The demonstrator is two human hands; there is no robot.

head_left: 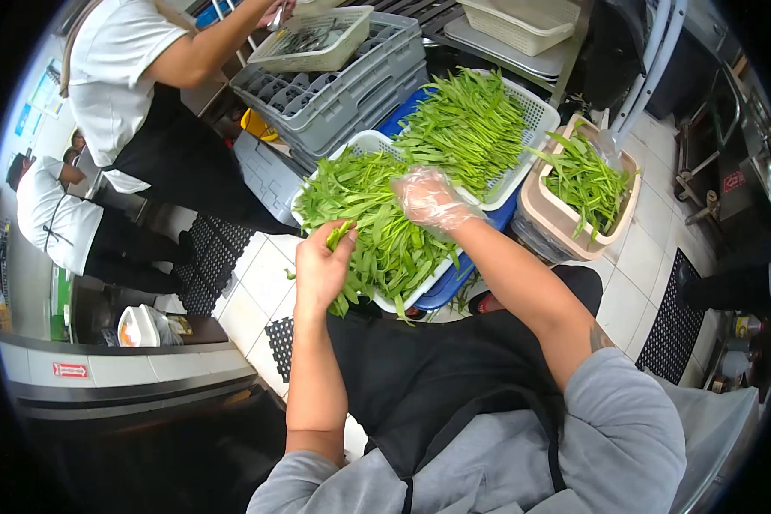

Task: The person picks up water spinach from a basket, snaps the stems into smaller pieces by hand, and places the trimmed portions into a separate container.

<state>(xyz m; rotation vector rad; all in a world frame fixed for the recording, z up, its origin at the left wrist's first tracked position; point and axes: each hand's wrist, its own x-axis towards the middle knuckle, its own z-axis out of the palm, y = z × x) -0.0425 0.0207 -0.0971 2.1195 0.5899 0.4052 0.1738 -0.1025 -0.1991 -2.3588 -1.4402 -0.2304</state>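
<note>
My left hand (321, 267) is bare and closed, with a short piece of leafy green (341, 233) pinched between thumb and fingers. A clear plastic glove covers my right hand (434, 202), whose fingers curl around stems of leafy greens that look like water spinach (364, 199). Both hands are over the near white basket (392, 306), heaped with loose greens. Just beyond it, a second white perforated basket (535, 111) holds greens laid in rows, stems toward me. Both baskets rest on something blue (441, 295). My right fingertips are partly hidden by the leaves.
A beige bin (593, 248) with more greens stands at the right. Grey dish racks (338, 98) are stacked at the back, topped by a cutlery basket (313, 38). One person (137, 94) reaches over it; another person (64, 206) bends farther left. Black mats (206, 261) lie on the tiled floor.
</note>
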